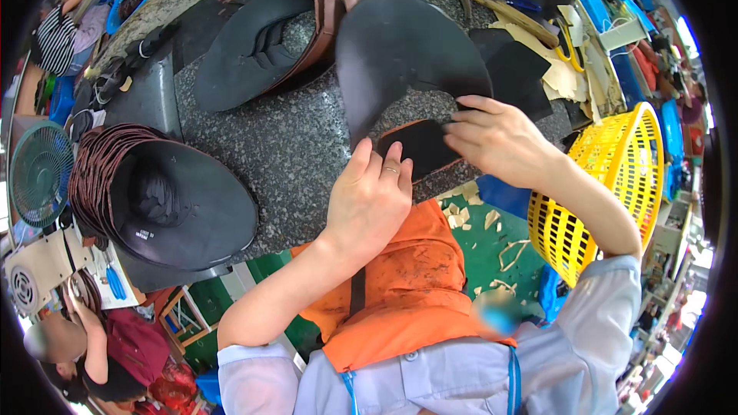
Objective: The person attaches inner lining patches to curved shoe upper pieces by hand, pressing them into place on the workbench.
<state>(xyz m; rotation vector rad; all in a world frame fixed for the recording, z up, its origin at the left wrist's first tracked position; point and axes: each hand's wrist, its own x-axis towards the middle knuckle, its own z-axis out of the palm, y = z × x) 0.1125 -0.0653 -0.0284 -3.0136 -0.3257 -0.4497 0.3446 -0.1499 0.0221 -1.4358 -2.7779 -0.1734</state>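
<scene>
A large curved black leather shoe upper (411, 46) lies on the speckled stone worktop (300, 161) in front of me. Between my hands is a smaller black panel (419, 146) with an orange-brown edge; I cannot tell whether it is part of the upper. My left hand (373, 196), wearing a ring, has its bent fingers against the panel's left end, beside one tip of the upper. My right hand (500, 138) grips the right side, its forefinger at the upper's other tip and its lower fingers on the panel. Both thumbs are largely hidden.
Stacked black uppers with brown edges (181, 204) lie at left, more uppers (254, 61) at far left. A hammer (511, 15), yellow scissors (569, 46) and scraps stand at far right. A yellow basket (600, 192) is beside my right arm. A person (92, 338) works at lower left.
</scene>
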